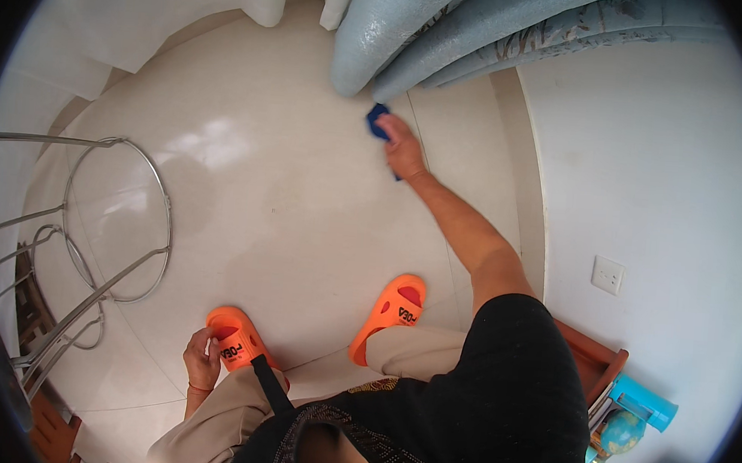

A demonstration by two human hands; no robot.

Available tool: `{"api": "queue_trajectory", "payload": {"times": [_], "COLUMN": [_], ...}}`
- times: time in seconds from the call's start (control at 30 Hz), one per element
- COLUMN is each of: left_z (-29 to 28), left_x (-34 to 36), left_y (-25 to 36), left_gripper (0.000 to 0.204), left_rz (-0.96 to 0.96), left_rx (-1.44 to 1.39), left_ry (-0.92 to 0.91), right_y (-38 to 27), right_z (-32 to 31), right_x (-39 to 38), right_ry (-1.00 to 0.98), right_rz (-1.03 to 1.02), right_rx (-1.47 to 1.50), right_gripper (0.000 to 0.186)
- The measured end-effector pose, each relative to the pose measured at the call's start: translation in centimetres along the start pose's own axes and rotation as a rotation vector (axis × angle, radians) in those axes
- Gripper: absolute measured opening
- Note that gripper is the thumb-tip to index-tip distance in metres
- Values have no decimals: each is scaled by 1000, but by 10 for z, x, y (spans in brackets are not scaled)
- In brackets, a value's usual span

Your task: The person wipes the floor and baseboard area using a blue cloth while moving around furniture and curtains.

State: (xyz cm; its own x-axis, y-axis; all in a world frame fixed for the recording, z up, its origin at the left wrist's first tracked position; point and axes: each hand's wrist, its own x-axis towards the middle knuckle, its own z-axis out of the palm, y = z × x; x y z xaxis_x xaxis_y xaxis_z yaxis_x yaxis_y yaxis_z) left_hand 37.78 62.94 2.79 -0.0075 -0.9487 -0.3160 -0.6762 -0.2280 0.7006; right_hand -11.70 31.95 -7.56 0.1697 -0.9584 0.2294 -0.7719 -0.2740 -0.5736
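With my right arm stretched far forward, my right hand [404, 152] presses a dark blue cloth [377, 122] against the pale tiled floor [263, 172]. Its fingers are closed over the cloth, and a small blue edge also shows below the wrist. The hand is slightly blurred, just under the hem of the light blue curtain [402, 36]. My left hand [201, 360] rests by my left knee, beside an orange slipper [239, 340]. Its fingers are curled in, and nothing shows in them.
On the left stands a metal ring-shaped rack [169, 204]. White curtains [171, 11] hang at the back left. To the right is a white wall with a socket [608, 275]. A brown wooden shelf [590, 359] with a small globe [622, 433] sits at the lower right.
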Motion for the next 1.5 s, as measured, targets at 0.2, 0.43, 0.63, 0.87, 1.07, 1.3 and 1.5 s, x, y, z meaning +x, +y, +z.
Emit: {"api": "queue_trajectory", "payload": {"times": [0.2, 0.43, 0.63, 0.87, 1.07, 1.3, 1.5], "left_z": [4, -11, -2, 3, -13, 11, 10], "left_x": [15, -1, -9, 8, -18, -41, -41], "left_y": [10, 5, 0, 2, -43, -80, -80], "left_gripper": [18, 20, 19, 20, 51, 82, 87], "left_rz": [83, 60, 24, 110, -40, -377, -324], "left_rx": [63, 84, 50, 82, 417, 539, 610], "left_ry": [10, 48, 81, 111, 202, 43, 60], "right_y": [-150, -148, -46, -243, -248, -139, -284], "right_z": [66, 26, 17, 132, 126, 121, 204], "right_x": [-70, -21, -12, -92, -44, 61, -22], "right_ry": [-387, -162, 81, -267, -126, 258, -167], "right_rz": [-379, 251, 62, -382, 18, -38, -436], "right_rx": [344, 707, -92, 376, 591, -7, 334], "right_gripper": [38, 49, 47, 29, 48, 37, 29]}}
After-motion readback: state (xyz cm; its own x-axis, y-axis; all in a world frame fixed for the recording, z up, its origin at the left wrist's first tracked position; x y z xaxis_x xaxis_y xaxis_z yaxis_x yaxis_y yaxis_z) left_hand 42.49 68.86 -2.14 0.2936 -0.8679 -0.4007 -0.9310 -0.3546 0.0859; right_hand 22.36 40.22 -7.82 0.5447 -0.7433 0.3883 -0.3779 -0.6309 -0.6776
